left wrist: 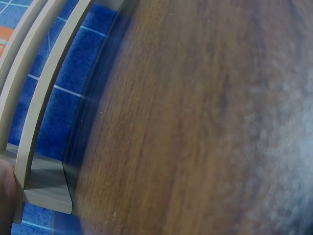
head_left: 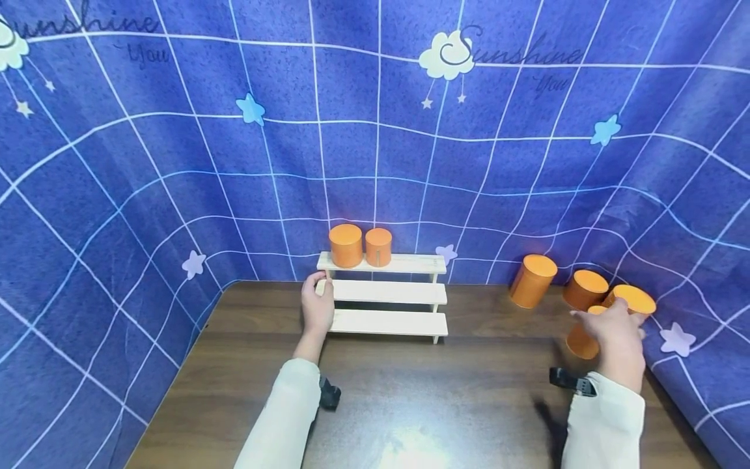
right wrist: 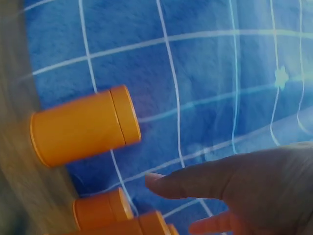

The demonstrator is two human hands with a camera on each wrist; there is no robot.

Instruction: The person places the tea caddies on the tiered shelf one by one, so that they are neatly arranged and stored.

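A three-tier pale wooden rack (head_left: 383, 292) stands at the back of the table. My left hand (head_left: 318, 307) grips its left end; in the left wrist view only a sliver of a finger (left wrist: 7, 188) shows beside the rack (left wrist: 45, 88). On the top tier are two orange lidded canisters, a wider one (head_left: 346, 247) and a narrower one (head_left: 379, 249). My right hand (head_left: 621, 339) hovers with spread fingers above a slim canister (head_left: 582, 344) at the right, partly covering it. In the right wrist view, its thumb (right wrist: 190, 185) is extended and apart from the tall canister (right wrist: 83, 128).
Beyond my right hand stand a tall canister (head_left: 532, 283), a shorter one (head_left: 584, 292) and a wide one (head_left: 635, 299). Blue cloth (head_left: 398, 156) with white grid lines hangs behind and at both sides of the brown wooden table (head_left: 469, 391).
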